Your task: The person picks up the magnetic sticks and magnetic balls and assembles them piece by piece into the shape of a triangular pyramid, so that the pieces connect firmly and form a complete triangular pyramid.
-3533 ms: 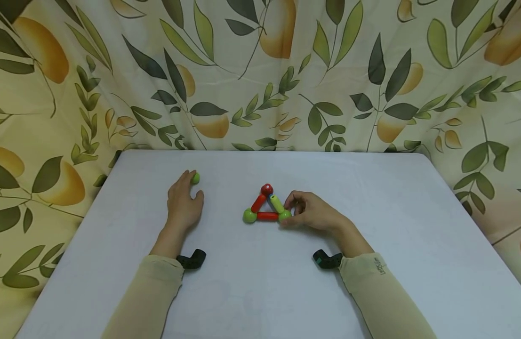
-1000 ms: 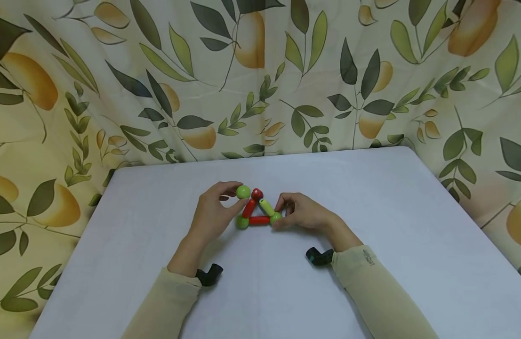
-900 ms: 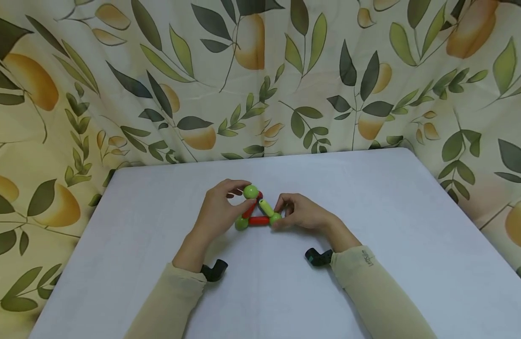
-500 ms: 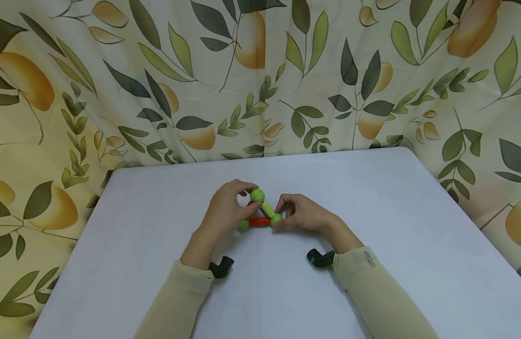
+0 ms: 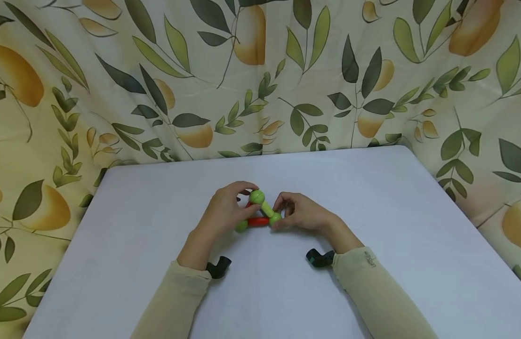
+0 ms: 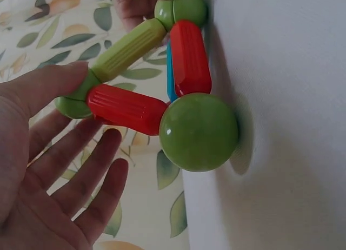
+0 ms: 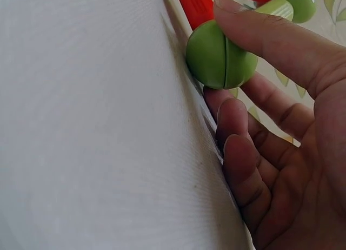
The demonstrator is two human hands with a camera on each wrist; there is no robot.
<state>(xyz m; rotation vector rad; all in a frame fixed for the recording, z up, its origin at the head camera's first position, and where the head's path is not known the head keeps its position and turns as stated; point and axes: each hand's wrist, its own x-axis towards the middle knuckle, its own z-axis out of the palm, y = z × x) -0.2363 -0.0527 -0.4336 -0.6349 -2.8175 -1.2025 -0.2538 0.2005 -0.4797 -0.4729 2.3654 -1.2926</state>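
Note:
A small frame of magnetic rods and balls stands mid-table. My left hand [image 5: 225, 207] pinches a green ball [image 5: 257, 197] at its raised top, where a red rod [image 6: 127, 109] and a yellow-green rod [image 6: 130, 50] meet the ball in the left wrist view. My right hand [image 5: 306, 211] pinches another green ball [image 7: 223, 55] at the frame's right corner, low on the table. A third green ball [image 6: 198, 132] forms the left corner, joined to the right one by a red rod [image 5: 258, 221]. Part of a blue rod [image 6: 171, 71] shows behind. The red ball is hidden in the head view.
The white tabletop [image 5: 260, 292] surrounds the frame, with its far edge against a leaf-and-fruit patterned curtain [image 5: 311, 84]. A black wrist camera [image 5: 219, 267] sits on the left wrist, and another black camera [image 5: 319, 258] on the right.
My left hand has brought the green ball from the table's far left to the frame, onto the upper ends of the sloping rods. My right hand keeps its hold on the right corner ball.

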